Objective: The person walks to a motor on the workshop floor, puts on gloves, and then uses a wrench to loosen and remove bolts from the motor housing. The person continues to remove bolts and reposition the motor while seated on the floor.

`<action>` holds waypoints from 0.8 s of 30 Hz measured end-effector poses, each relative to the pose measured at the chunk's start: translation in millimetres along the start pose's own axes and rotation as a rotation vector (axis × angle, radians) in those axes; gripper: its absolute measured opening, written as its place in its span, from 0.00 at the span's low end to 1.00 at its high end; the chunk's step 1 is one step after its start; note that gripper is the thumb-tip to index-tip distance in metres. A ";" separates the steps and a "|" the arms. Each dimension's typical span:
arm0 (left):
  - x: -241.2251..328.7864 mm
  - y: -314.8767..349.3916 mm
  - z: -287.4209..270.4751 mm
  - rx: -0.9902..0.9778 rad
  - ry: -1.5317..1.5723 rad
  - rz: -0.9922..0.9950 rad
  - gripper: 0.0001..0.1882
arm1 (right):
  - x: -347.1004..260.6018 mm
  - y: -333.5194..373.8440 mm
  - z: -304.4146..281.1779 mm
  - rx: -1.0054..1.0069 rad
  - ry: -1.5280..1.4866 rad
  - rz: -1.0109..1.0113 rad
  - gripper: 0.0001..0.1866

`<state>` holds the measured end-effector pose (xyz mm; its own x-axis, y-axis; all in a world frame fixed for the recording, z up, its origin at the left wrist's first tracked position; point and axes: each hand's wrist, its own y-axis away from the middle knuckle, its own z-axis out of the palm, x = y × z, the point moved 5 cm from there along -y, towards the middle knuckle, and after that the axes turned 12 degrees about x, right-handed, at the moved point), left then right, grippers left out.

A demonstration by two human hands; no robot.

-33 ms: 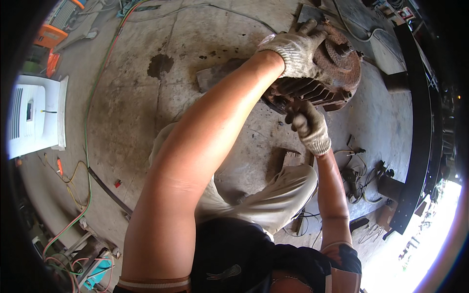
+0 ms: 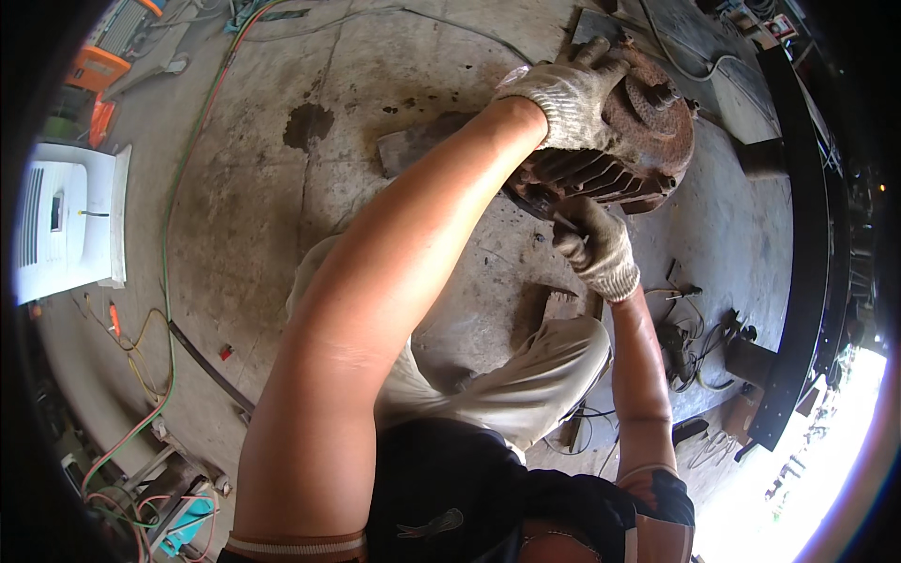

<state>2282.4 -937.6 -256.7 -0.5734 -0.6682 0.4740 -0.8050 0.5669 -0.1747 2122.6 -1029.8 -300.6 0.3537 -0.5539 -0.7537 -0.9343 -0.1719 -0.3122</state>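
A rusty, finned electric motor lies on the floor at the far right, its round end toward the right. My left hand, in a dirty knitted work glove, grips the motor's upper left side, fingers bent over its body. Just below the cooling fins is my right hand, gloved too and closed. A short piece of a thin, pale metal rod shows at its fingers; the rest is hidden in the fist. Whether the rod touches the motor, I cannot tell.
A flat plate lies left of the motor. Tangled cables are at the right, before a long dark steel beam. A green hose crosses the floor at left, near a white appliance panel. A block lies by my knee.
My right hand has turned and shifted slightly right and down, and the thin rod now shows at its fingers. My left hand and the motor have stayed in place.
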 end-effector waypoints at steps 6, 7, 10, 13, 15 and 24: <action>1.2 0.0 2.1 0.203 -0.094 0.081 0.55 | -16.2 -9.9 -20.6 -0.079 0.210 -0.077 0.14; 3.4 0.3 0.8 0.250 -0.064 0.103 0.55 | -16.1 -10.7 -21.3 -0.081 0.196 -0.055 0.14; -0.2 -1.2 5.3 0.093 -0.072 0.042 0.52 | -16.8 -7.6 -16.5 -0.023 0.206 0.000 0.14; -3.4 -1.1 5.8 0.035 -0.026 -0.006 0.51 | -19.2 -5.8 -13.2 0.020 0.255 -0.001 0.17; -1.6 -0.2 3.7 0.102 -0.029 0.028 0.51 | -21.3 -5.5 -13.3 0.028 0.268 -0.006 0.20; -1.5 -0.9 5.0 0.168 -0.104 0.079 0.55 | -19.0 5.5 -16.4 0.215 0.255 0.050 0.13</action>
<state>2283.2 -939.5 -261.5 -0.6411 -0.6762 0.3629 -0.7662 0.5366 -0.3536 2110.1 -1033.6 -278.5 0.2603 -0.7481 -0.6104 -0.9101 0.0211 -0.4139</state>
